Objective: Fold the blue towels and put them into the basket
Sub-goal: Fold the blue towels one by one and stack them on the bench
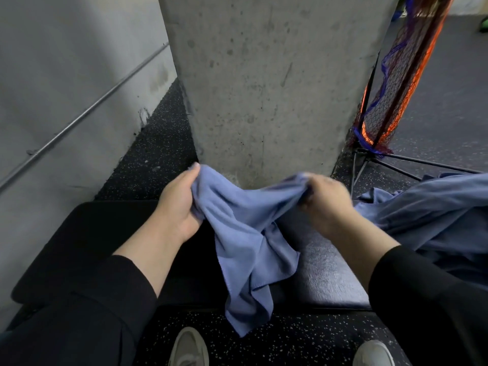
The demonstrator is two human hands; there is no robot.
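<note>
A blue towel (245,233) hangs crumpled between my two hands above a black padded bench (87,233). My left hand (179,202) grips its left edge, fingers curled round the cloth. My right hand (324,199) pinches the opposite edge, slightly blurred. The towel's lower end droops past the bench's front edge toward the floor. More blue towels (433,215) lie in a loose heap on the bench at the right. No basket is in view.
A concrete pillar (264,83) stands right behind the bench. A grey wall with a thin metal rail (79,117) runs at the left. A netted frame on black legs (390,101) stands at the right. My shoes (188,347) rest on speckled black floor.
</note>
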